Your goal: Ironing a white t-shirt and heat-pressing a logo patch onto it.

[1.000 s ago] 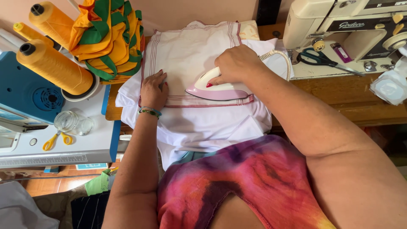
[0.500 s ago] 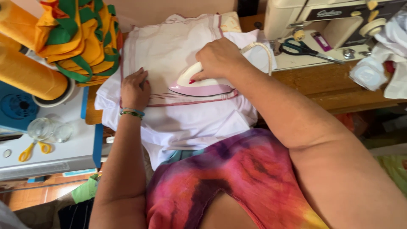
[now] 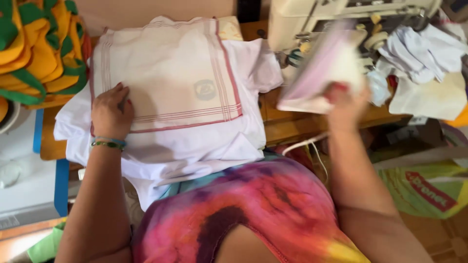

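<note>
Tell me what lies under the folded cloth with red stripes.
Under the striped cloth lies a white garment, showing at its right and lower sides. The left hand presses on the cloth. The surface beneath the garment is covered.

White cloth (image 3: 165, 83) with red woven stripes, matt, smooth, under the left hand (image 3: 111, 109). Iron (image 3: 324, 73) at 2 o'clock: pale glossy plastic, blurred. Tabletop (image 3: 282, 129) brown wood, dull; stacked fabric (image 3: 34, 48) at 10 o'clock, yellow-green, matt.

Wooden table (image 3: 287, 129), sewing machine (image 3: 312, 14), warm daylight
</note>
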